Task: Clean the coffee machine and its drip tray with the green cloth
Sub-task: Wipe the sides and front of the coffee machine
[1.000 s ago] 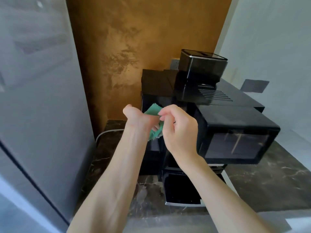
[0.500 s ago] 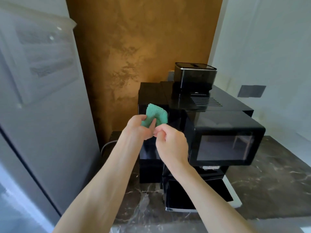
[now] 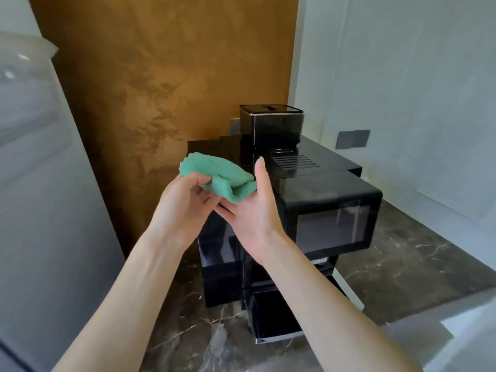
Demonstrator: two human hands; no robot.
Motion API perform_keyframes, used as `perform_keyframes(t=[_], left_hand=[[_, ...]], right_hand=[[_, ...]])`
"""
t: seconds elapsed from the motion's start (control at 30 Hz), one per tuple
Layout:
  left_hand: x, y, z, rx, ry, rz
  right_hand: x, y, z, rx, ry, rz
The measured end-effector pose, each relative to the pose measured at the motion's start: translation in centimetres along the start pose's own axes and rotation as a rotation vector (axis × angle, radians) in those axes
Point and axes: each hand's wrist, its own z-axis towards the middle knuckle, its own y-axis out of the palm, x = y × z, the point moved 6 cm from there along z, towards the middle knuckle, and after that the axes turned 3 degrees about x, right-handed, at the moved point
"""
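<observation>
A black coffee machine [image 3: 316, 189] stands on a dark marble counter, its bean hopper [image 3: 271, 122] on top and its drip tray [image 3: 276, 318] at the bottom front. I hold a folded green cloth [image 3: 222, 175] in the air in front of the machine's upper left corner. My left hand [image 3: 185, 200] pinches the cloth from the left. My right hand [image 3: 252, 205] is spread flat, palm up, with one fold of the cloth resting on its fingers. Both hands hide part of the machine's left front.
A grey cabinet side [image 3: 40, 210] rises close on the left. A brown textured wall [image 3: 174, 76] is behind the machine, a pale wall [image 3: 416, 89] with a grey plate on the right. The marble counter [image 3: 416, 264] extends to the right of the machine.
The hands have risen and drawn apart. My right hand has opened from a pinch into a flat palm, and the cloth has unfolded somewhat between the two hands.
</observation>
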Motion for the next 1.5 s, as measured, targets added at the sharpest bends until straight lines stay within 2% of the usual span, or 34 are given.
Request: perform_keyframes(t=[0.03, 0.1, 0.17, 0.3, 0.4, 0.5, 0.57, 0.6, 0.63, 0.73, 0.8, 0.97, 1.0, 1.1, 1.13, 1.17, 1.23, 1.3, 1.4, 1.5], left_hand=[[0.5, 0.4, 0.1, -0.037, 0.057, 0.1], [1.3, 1.0, 0.2, -0.101, 0.146, 0.293], [1.7, 1.5, 0.4, -0.11, 0.205, 0.477], [1.1, 0.9, 2.4, -0.118, 0.254, 0.671], [-0.2, 1.1, 3.1, -0.148, 0.339, 0.759], [-1.7, 1.4, 3.3, -0.165, 0.377, 0.731], [-2.3, 1.3, 3.4, -0.172, 0.373, 0.701], [-2.6, 1.2, 3.3, -0.172, 0.373, 0.695], [-2.8, 1.0, 3.3, -0.178, 0.367, 0.687], [-3.1, -0.1, 3.2, -0.179, 0.355, 0.646], [-3.0, -1.1, 3.3, -0.142, 0.355, 0.619], [-2.9, -2.6, 3.2, -0.076, 0.352, 0.572], [-2.9, -2.7, 3.0, -0.077, 0.354, 0.565], [-2.9, -2.9, 2.3, -0.074, 0.373, 0.516], [-2.7, -2.9, 2.1, -0.067, 0.382, 0.496], [-2.4, -3.0, 2.0, -0.06, 0.394, 0.482], [-1.7, -2.9, 1.9, -0.092, 0.415, 0.49], [-1.4, -2.4, 1.7, -0.216, 0.403, 0.533], [-1.7, -1.8, 1.0, -0.387, 0.412, 0.642], [-2.4, -0.8, 0.6, -0.473, 0.436, 0.745]], right_hand=[[-0.6, 0.4, 0.0, 0.006, -0.028, 0.063], [-2.2, 0.8, -0.2, 0.11, -0.133, 0.042], [-4.2, 0.0, -0.6, 0.305, -0.252, -0.042], [-10.1, -1.8, -3.7, 0.494, -0.606, -0.065], [-14.3, -3.9, -6.7, 0.639, -0.941, -0.387], [-16.4, -6.1, -8.5, 0.799, -1.096, -0.788], [-17.0, -7.8, -8.1, 0.912, -1.055, -1.102], [-17.1, -8.7, -7.3, 0.935, -0.958, -1.279], [-16.8, -9.7, -6.2, 0.915, -0.804, -1.444], [-13.7, -12.1, -2.7, 0.681, -0.269, -1.74], [-12.0, -11.9, -1.4, 0.623, -0.104, -1.869], [-9.1, -5.8, -1.1, 0.566, -0.231, -1.914], [-8.0, -4.2, -1.4, 0.549, -0.291, -1.934], [-5.0, -0.1, -2.6, 0.532, -0.648, -2.018], [-4.0, 0.4, -2.8, 0.494, -0.714, -2.034], [-2.7, 0.5, -2.5, 0.408, -0.672, -2.042], [0.7, -0.7, -1.8, 0.24, -0.383, -1.922], [4.2, -2.6, -1.3, 0.212, -0.126, -1.551], [8.0, -5.4, -2.2, 0.446, 0.063, -0.675], [12.0, -8.9, -4.4, 0.684, 0.252, -0.049]])
